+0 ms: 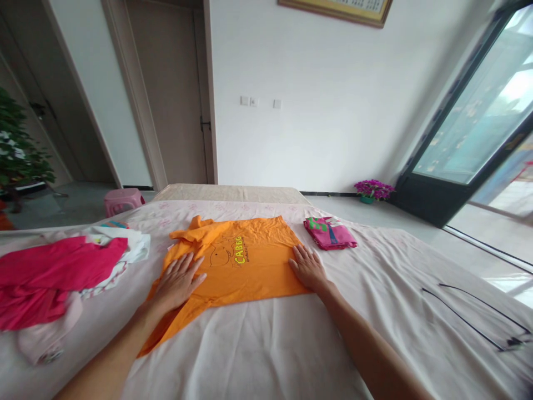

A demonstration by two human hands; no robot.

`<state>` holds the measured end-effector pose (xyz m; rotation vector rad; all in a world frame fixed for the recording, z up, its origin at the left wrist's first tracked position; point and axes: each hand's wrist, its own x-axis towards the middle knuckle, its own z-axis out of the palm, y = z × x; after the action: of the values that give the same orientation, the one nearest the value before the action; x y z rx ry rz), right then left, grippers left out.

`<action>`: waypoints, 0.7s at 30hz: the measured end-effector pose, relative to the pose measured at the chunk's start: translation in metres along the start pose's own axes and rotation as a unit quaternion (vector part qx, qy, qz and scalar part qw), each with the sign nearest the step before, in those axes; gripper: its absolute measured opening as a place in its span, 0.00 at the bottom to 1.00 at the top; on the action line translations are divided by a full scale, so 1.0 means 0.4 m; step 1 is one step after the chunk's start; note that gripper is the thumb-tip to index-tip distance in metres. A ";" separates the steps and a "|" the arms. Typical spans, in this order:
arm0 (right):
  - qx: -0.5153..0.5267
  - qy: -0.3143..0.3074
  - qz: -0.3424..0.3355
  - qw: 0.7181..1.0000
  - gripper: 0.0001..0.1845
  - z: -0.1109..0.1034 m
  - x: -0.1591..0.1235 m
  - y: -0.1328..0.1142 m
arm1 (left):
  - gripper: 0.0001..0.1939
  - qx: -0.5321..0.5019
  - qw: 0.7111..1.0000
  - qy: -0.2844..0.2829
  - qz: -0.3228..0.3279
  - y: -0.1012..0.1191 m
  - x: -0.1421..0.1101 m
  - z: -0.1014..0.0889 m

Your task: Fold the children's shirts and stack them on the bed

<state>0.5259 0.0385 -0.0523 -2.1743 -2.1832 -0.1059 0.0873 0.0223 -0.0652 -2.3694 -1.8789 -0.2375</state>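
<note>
An orange T-shirt (258,278) lies spread sideways on the bed, its printed front facing up and its hem to the right. My left hand (179,280) rests flat on the shirt's shoulder end, fingers stretched out. Near the hem, my right hand (308,268) lies flat on the fabric with its fingers extended. One sleeve reaches toward me under my left forearm; the far sleeve is bunched at the top. Just beyond my right hand sits a folded pink garment (333,236) with a green and blue pattern.
A loose heap of red clothes (62,272) and white clothes (139,244) lies at the left on the pale sheet (250,355). Black-armed glasses (470,316) lie at the right. Beyond the bed are a pink stool (122,201) and purple flowers (373,189).
</note>
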 end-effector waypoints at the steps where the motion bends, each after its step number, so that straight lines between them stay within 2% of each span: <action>1: -0.001 0.000 0.010 1.000 0.35 0.000 -0.002 0.007 | 0.33 0.005 1.000 0.008 -0.003 -0.007 -0.004 0.003; 5: -0.005 -0.004 0.031 0.999 0.35 -0.001 -0.007 0.014 | 0.31 0.013 0.999 0.033 -0.035 -0.029 -0.019 0.007; 12: -0.008 0.009 0.038 0.999 0.34 0.003 -0.008 0.011 | 0.31 0.012 0.992 0.018 -0.121 -0.037 -0.034 -0.011; 21: 0.002 0.034 0.041 0.999 0.33 0.014 -0.008 0.017 | 0.30 0.020 0.992 0.027 -0.124 -0.043 -0.026 -0.003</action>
<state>0.5329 0.0358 -0.0582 -2.2205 -2.0525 -0.1692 0.0682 0.0159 -0.0663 -2.0791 -2.1291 -0.2770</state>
